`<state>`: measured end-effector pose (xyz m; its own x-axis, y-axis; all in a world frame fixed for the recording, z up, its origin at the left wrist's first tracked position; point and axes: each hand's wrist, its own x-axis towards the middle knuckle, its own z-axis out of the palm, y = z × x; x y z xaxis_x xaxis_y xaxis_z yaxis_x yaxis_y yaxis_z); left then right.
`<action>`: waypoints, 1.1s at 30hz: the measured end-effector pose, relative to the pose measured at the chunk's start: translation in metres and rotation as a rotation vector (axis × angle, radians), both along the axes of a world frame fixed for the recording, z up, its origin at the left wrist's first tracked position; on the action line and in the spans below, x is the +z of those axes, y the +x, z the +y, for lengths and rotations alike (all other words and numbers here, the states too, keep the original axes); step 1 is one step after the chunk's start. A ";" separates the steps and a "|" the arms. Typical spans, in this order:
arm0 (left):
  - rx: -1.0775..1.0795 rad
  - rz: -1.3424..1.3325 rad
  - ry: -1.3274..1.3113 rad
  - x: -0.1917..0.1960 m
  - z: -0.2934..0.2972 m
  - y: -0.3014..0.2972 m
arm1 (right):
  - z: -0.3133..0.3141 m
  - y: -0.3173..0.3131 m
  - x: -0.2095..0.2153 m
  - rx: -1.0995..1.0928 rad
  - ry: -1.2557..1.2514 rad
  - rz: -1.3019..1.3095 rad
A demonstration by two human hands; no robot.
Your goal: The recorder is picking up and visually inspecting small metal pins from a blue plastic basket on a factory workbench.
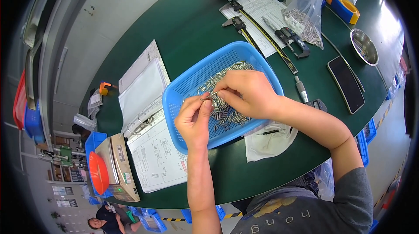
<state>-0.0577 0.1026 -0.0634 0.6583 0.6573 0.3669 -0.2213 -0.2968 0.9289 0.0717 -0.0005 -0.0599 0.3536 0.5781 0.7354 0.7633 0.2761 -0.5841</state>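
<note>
A blue perforated plastic basket [264, 65] sits on the table in front of me, its floor strewn with many small silvery metal pins [224, 116]. Over it my two hands meet, fingertips almost touching. Between thumb and fingers my left hand [194, 120] pinches a small metal part, mostly hidden by the fingertips. My right hand [248, 94] is closed in a pinch on a thin metal pin [214, 94], whose tip points at the part in the left hand. Whether the two pieces touch is too small to tell.
An open binder with drawings [159, 159] and a scale with a red tray [98, 173] stand left. Calipers [239, 24], micrometers [292, 39] and a bag of pins [305, 24] lie beyond. A phone [346, 84], steel bowl [364, 47] and white cloth [262, 149] are right.
</note>
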 end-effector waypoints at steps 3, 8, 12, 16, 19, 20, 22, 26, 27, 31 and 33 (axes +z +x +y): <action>0.037 0.009 -0.051 0.003 -0.002 0.002 | 0.000 0.003 -0.002 0.056 -0.071 0.166; 0.024 -0.015 0.018 -0.006 0.004 -0.001 | 0.000 0.001 0.000 0.072 -0.073 0.156; 0.033 0.025 0.052 -0.004 0.002 0.000 | 0.001 0.002 -0.002 0.048 -0.006 0.055; 0.043 0.041 0.068 -0.004 0.002 0.000 | 0.001 0.002 -0.002 0.037 0.034 0.005; 0.047 0.040 0.090 -0.005 0.002 0.000 | 0.002 0.001 -0.002 0.007 0.064 -0.054; 0.052 0.038 0.110 -0.005 0.002 0.001 | 0.002 0.001 -0.002 0.007 0.064 -0.054; 0.080 0.062 0.175 -0.004 0.002 0.002 | 0.003 0.001 -0.003 -0.030 0.070 -0.085; 0.175 0.111 0.412 0.001 -0.003 0.005 | 0.003 0.002 -0.003 -0.054 0.066 -0.126; 0.175 0.111 0.413 0.002 -0.004 0.005 | 0.003 0.001 -0.003 -0.079 0.100 -0.188; 0.244 0.131 0.615 0.002 -0.005 0.004 | 0.005 0.001 -0.003 -0.079 0.145 -0.232; 0.262 0.120 0.649 0.003 -0.007 0.004 | 0.004 0.002 -0.004 -0.062 0.112 -0.189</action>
<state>-0.0532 0.0959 -0.0606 0.5692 0.4728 0.6727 0.0259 -0.8280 0.5601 0.0735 0.0032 -0.0634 0.2355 0.4708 0.8502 0.8739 0.2802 -0.3973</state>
